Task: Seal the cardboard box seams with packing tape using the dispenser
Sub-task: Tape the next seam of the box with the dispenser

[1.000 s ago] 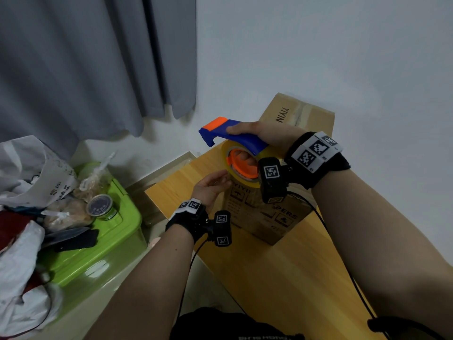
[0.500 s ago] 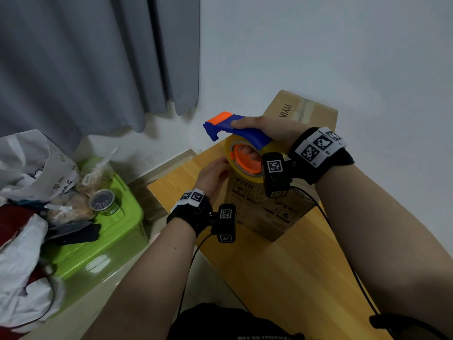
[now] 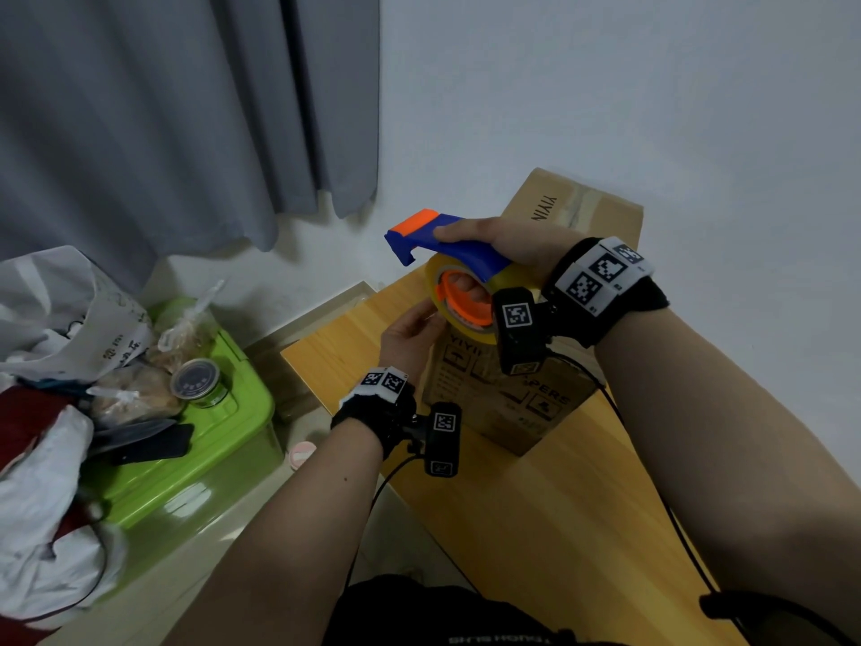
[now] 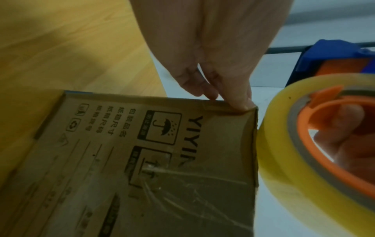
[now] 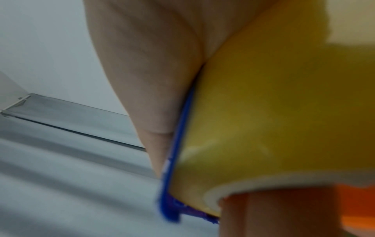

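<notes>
A brown printed cardboard box (image 3: 503,398) stands on the wooden table (image 3: 536,529); a taped seam shows on its top. My right hand (image 3: 508,244) grips the blue and orange tape dispenser (image 3: 447,240) with its yellow tape roll (image 3: 438,296), held over the box's near left top corner. In the left wrist view my left hand (image 4: 233,99) reaches down with straight fingers, tips pressing on the box (image 4: 162,160) at its corner edge, right beside the tape roll (image 4: 284,144). Old clear tape crosses that face. The right wrist view shows only my right hand (image 5: 142,72) against the tape roll (image 5: 284,112).
Left of the table sits a green lidded bin (image 3: 205,459) carrying a tin can (image 3: 198,382), food bags and a dark flat object (image 3: 153,447). White plastic bags (image 3: 56,310) pile at far left. A grey curtain (image 3: 186,109) and white wall (image 3: 652,86) stand behind.
My left hand has risen from beside the box to its top corner edge, close under the tape roll. The dispenser in my right hand has hardly moved.
</notes>
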